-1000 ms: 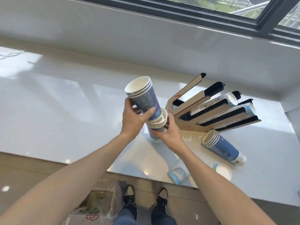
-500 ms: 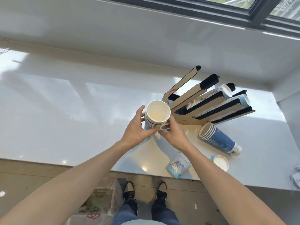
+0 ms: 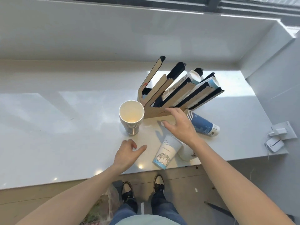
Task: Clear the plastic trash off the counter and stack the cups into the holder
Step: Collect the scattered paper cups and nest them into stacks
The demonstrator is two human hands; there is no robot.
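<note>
one upright stack of cups (image 3: 131, 116) by holder (image 3: 170, 93), two cup rows in its slots | one lying stack (image 3: 202, 124), two loose cups, one at (image 3: 165, 151) | left hand (image 3: 125, 153) empty, fingers loosely curled | right hand (image 3: 180, 125) spread, empty, above lying stack | white counter (image 3: 48, 127) under window

A nested cup stack (image 3: 131, 116) stands upright on the white counter (image 3: 48, 127) beside the cardboard holder (image 3: 170, 93), while both empty hands, left hand (image 3: 126, 154) and right hand (image 3: 180, 125), hover spread above fallen cups.
</note>
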